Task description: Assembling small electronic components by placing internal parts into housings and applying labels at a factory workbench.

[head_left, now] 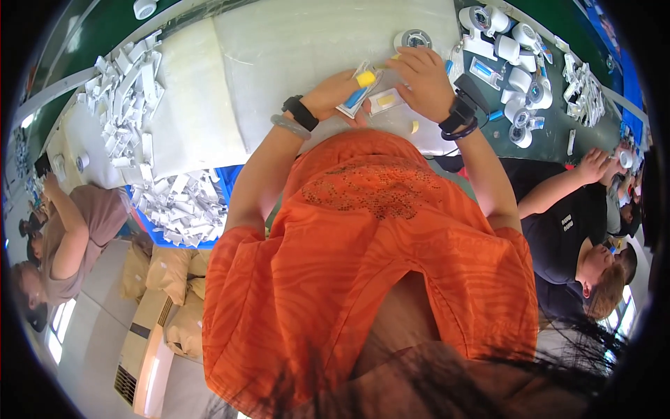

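Note:
My left hand (333, 95) grips a clear and white plastic housing (358, 96) with a blue strip inside. A yellow block (366, 79) shows at its upper end. Close by on the right, my right hand (426, 82) has its fingers bent and apart beside the housing. A small bit of yellow shows at its fingertips; whether it touches them is unclear. Between my hands, a flat white piece with a pale yellow patch (384, 102) lies at the table edge. Just beyond my right fingers stands a white round part (413, 40) with a grey ring.
White plastic pieces (127, 98) are heaped on the left of the table; more fill a blue crate (223, 183) below. White round parts (517, 78) cluster at right, near another white pile (583, 92). A co-worker (569, 216) sits right, another person (73, 230) left.

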